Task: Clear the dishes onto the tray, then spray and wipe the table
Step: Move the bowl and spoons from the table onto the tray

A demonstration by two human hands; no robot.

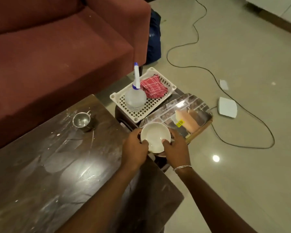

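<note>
Room, head view: tiled floor (225,182) on the right, maroon sofa (57,47) far left, dark wooden table (57,165) near left, its top streaked with pale smears and crumbs.
Bowl: a white bowl (154,137), seemingly empty, is held upright just off the table's right edge, over the near-left corner of the tray; something pinkish shows under its near rim, and I cannot tell what it is.
Left hand: the left hand (134,145) grips the bowl's left side, thumb hooked over the rim.
Right hand: the right hand (175,147), a bracelet on its wrist, grips the right side the same way.
Tray: a shiny steel tray (194,105) with a yellow sticker lies far-right of the bowl; its long axis runs from near left to far right.
Key relation: bare tray lies just beyond the hands, so a short reach away and to the right should set the bowl down.
Cup: a steel cup (82,121) stands on the table, far left of the hands and nearer the left one.
Cleaning kit: a spray bottle (135,98) and a red checked cloth (153,88) sit in a white basket (151,105) just left of the tray, untouched.
Progress: clearing looks early, with nothing yet on the tray.
</note>
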